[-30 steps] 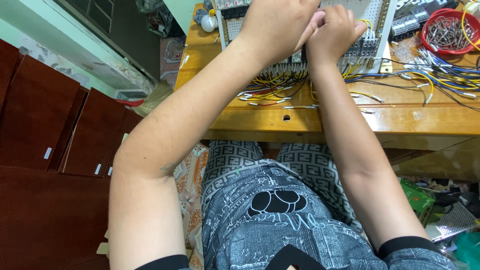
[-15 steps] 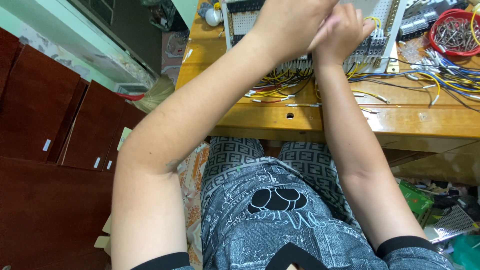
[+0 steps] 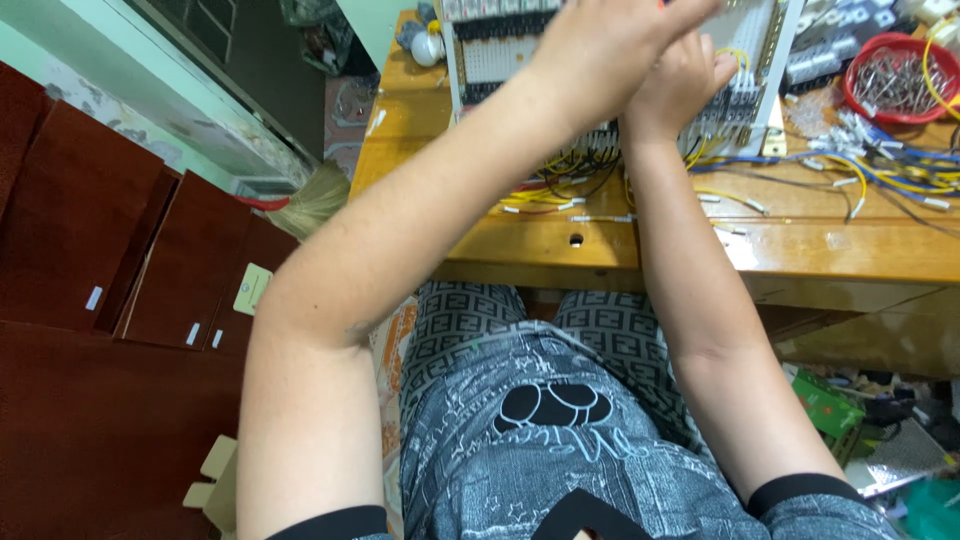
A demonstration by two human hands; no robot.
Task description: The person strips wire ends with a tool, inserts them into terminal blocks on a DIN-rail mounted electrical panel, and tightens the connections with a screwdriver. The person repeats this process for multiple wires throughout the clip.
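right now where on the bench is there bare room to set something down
Bare wood runs along the front edge of the wooden bench, around the small hole, and at the left end beside the panel. Crowded: loose wires to the right, red bowl, both hands over the panel.

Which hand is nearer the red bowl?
Right. The right hand is at the panel, closer to the red bowl; the left hand overlaps it, farther left.

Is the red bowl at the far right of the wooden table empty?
No, the red bowl on the wooden table holds a heap of thin metal pieces.
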